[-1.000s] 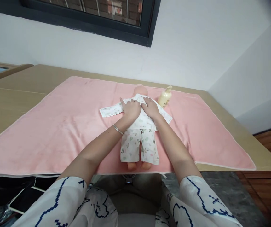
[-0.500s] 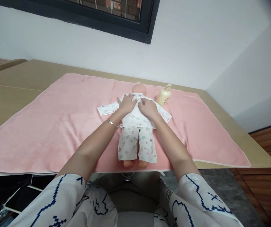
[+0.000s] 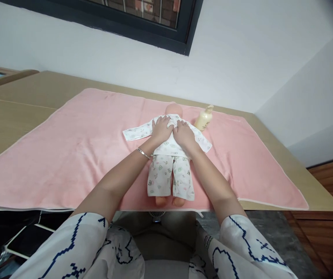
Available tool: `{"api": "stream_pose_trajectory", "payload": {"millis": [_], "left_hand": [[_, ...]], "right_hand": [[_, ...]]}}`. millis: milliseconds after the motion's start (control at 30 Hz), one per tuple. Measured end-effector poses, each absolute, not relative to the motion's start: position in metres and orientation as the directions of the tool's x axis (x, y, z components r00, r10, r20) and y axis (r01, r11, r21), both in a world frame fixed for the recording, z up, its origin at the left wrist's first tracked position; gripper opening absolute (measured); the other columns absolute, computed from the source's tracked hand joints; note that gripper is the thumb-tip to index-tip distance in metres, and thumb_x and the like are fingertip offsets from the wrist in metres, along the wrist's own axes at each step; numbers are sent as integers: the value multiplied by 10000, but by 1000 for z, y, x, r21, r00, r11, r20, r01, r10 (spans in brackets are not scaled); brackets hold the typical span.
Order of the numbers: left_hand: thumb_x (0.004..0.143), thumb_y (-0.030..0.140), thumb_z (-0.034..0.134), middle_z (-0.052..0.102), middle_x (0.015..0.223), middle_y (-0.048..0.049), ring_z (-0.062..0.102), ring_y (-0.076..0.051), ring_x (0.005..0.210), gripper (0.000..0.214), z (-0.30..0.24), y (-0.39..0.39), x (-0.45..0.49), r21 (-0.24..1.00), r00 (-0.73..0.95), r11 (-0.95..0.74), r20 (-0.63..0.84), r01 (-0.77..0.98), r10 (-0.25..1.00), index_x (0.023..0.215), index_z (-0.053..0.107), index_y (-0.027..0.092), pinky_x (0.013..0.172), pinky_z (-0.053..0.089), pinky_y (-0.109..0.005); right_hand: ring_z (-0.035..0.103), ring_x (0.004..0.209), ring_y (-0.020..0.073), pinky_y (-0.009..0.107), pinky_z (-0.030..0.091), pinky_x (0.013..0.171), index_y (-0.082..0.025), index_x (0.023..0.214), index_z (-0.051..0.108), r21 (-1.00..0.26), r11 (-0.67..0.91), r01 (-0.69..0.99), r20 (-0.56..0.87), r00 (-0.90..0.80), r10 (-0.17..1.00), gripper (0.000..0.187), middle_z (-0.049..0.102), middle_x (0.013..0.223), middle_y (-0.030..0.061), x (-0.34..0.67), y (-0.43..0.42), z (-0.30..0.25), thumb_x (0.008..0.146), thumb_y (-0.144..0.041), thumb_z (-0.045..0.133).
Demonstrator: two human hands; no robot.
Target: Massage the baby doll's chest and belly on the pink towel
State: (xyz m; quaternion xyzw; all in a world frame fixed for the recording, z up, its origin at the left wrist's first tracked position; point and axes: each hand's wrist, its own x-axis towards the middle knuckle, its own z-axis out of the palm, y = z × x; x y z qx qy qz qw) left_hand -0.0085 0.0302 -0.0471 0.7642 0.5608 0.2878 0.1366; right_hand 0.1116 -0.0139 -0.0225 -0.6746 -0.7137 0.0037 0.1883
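A baby doll [image 3: 174, 110] lies with its head away from me, dressed in a white patterned top [image 3: 170, 148] and matching trousers [image 3: 160, 176]. Its feet point toward me at the table's front edge. My left hand [image 3: 162, 130] rests flat on the left side of the doll's upper body, fingers spread. On the right side, my right hand [image 3: 184, 134] lies flat on the top with its fingers stretched out. Both hands touch the cloth, thumbs close together. The doll's sleeves reach out to either side. I cannot tell whether it lies face up or down.
Beneath the doll a pink blanket [image 3: 67, 155] covers much of the wooden table [image 3: 53, 83]. A cream pump bottle [image 3: 203, 119] stands right of the doll's head. Behind the table rises a white wall [image 3: 227, 58] with a dark window frame [image 3: 181, 42].
My left hand has shifted slightly right and closer to my right hand on the doll's top. The whole view has moved slightly.
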Motion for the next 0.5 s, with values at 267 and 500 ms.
{"api": "stream_pose_trajectory", "payload": {"millis": [267,500], "left_hand": [[975,338,361,522,1551,-33,387,-232,1504,485,-55,26,-11,580,131,-343,376,739,917,1394,583,236,1297,187,-486],[994,292,329,516,1555,-45,388,-237,1504,453,-60,24,-12,578,49,-321,436,750,899,1321,636,223,1269,281,-479]], "right_hand": [[512,1354,331,504,393,1149,-106,1348,578,-309,101,946,339,10,941,495,592,1422,188,131,-9,-24,994,-269,274],[161,1578,297,554,188,1264,-113,1521,397,-282,219,934,501,-52,864,570,280,1670,147,117,-14,-15,979,-270,320]]}}
